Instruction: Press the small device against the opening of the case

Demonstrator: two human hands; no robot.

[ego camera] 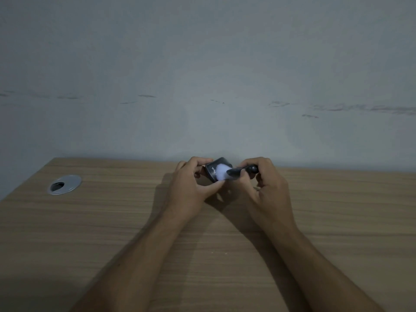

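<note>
Both of my hands meet near the far edge of a wooden desk (112, 221). My left hand (191, 183) grips a small dark flat case (211, 168) with white lettering, tilted up off the desk. My right hand (265, 181) holds a short dark-handled brush (245, 170). The brush's white bristle head (221, 172) lies against the face of the case. Fingers hide the case's lower and left edges.
A round silver cable grommet (64, 184) is set into the desk at the far left. A pale wall (202, 86) with faint scuff marks rises right behind the desk's back edge. Light is dim.
</note>
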